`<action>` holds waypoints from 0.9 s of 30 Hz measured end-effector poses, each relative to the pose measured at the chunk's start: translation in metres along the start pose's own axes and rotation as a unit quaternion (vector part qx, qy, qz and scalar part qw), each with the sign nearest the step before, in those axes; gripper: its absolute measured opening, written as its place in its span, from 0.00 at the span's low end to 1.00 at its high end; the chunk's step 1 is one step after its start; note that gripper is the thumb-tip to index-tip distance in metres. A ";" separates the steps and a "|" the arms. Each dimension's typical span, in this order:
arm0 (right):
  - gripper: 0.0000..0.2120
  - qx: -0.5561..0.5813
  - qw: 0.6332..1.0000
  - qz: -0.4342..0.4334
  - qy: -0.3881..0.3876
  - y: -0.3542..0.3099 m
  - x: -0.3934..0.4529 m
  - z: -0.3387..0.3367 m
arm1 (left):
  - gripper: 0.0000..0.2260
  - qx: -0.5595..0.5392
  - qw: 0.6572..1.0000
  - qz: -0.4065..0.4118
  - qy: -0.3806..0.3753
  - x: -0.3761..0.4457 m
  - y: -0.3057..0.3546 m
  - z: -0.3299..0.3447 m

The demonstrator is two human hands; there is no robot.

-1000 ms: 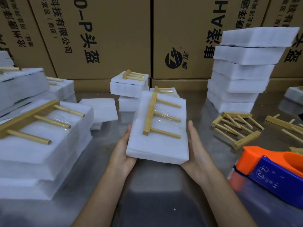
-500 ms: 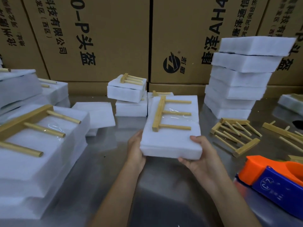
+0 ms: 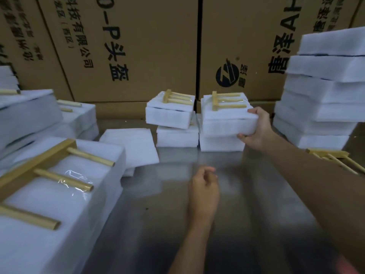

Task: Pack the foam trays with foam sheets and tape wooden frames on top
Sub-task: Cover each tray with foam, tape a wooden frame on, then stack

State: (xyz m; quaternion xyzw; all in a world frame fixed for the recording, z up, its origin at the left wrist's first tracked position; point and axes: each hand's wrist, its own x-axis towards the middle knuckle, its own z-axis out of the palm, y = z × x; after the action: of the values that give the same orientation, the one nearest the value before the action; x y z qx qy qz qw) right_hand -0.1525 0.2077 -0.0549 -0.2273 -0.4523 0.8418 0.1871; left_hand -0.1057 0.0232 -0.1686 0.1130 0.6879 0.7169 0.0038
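Observation:
My right hand (image 3: pixel 256 128) grips the near right corner of a packed white foam tray (image 3: pixel 225 121) with a wooden frame (image 3: pixel 227 101) taped on top. The tray sits on another foam pack (image 3: pixel 219 144) at the back of the table. My left hand (image 3: pixel 205 189) hovers over the metal table with loosely curled fingers and holds nothing. Beside the held tray stands a second two-high stack, its top pack (image 3: pixel 169 113) also carrying a wooden frame (image 3: pixel 177 97).
Large finished packs with a wooden frame (image 3: pixel 43 171) fill the near left. Loose foam sheets (image 3: pixel 130 145) lie centre left. A tall stack of foam trays (image 3: pixel 324 91) rises at the right, with loose wooden frames (image 3: pixel 335 157) beside it. Cardboard boxes (image 3: pixel 150 46) wall the back.
The pack went from both hands near me out to the back stack, carried by my right hand alone. My left hand let go and drew back. The view shifted left, losing the tape dispenser.

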 end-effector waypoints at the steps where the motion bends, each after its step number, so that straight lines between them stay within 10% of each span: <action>1: 0.17 -0.009 1.000 0.006 -0.001 -0.001 0.010 0.000 | 0.09 0.003 1.000 0.002 -0.003 -0.001 -0.001 0.000; 12: 0.26 -0.132 0.990 0.043 -0.025 -0.013 0.042 0.013 | 0.09 0.061 0.998 0.013 0.000 -0.005 0.004 -0.005; 18: 0.33 -0.590 0.786 -0.120 0.144 -0.030 0.037 0.010 | 0.09 0.059 0.998 0.014 -0.002 -0.005 0.005 -0.006; 23: 0.21 -0.669 0.712 -0.189 0.098 -0.077 0.004 -0.005 | 0.07 0.241 0.961 0.110 -0.074 -0.009 0.002 -0.002; 27: 0.13 -0.609 0.664 -0.413 0.129 -0.130 -0.040 -0.032 | 0.07 0.399 0.893 0.187 -0.096 -0.008 0.000 0.008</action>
State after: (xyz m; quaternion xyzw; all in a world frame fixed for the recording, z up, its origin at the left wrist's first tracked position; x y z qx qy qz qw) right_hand -0.0882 0.2762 0.0482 -0.1866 -0.8834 0.1770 0.3917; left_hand -0.0961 0.0298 -0.1692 0.2999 0.8784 0.3557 -0.1095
